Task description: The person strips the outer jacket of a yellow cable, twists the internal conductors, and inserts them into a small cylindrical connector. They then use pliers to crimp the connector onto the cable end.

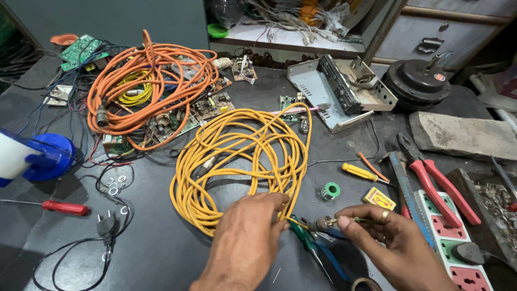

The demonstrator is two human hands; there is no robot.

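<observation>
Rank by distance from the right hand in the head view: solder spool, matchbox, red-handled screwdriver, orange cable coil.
From the right hand:
1. Matchbox, just above the hand.
2. Solder spool, up and to its left, only slightly farther.
3. Orange cable coil, far upper left of the bench.
4. Red-handled screwdriver, far left edge.

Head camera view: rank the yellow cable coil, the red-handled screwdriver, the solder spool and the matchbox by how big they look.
1. yellow cable coil
2. red-handled screwdriver
3. matchbox and solder spool: they look about alike, so I won't rank them.
</observation>
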